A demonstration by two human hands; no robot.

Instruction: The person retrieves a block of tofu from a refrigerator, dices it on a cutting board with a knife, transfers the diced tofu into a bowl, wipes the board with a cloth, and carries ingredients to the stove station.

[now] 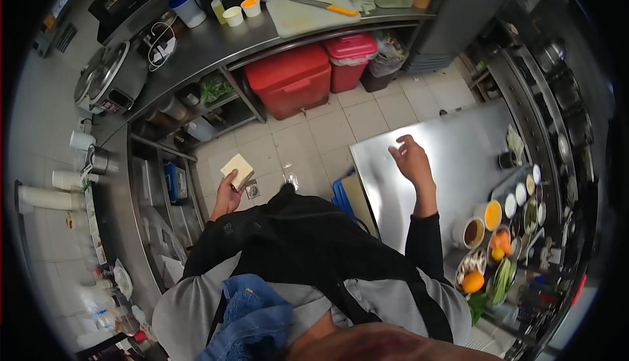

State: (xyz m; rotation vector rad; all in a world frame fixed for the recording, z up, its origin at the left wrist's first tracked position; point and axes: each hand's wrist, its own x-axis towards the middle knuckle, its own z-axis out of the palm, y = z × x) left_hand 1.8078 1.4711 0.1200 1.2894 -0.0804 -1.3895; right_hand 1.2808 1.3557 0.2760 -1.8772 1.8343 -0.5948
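My left hand [228,197] grips a pale cream, square-sided block [238,167], held low over the tiled floor. What the block is made of I cannot make out. Above the steel worktop [386,194] on the right, my right hand [414,161] is raised with loosely bent fingers apart and nothing in them. Beyond that hand, along the worktop's right side, stand a tub of brown sauce [473,233], a tub of yellow food [493,215] and an orange [473,282].
A back counter holds a white cutting board [301,17] with an orange-handled knife [324,6]. Under it stand a red bin [288,86] and a smaller pink-lidded bin [350,59]. A large cooker [111,79] sits at the left corner. Shelves [177,210] line the left side.
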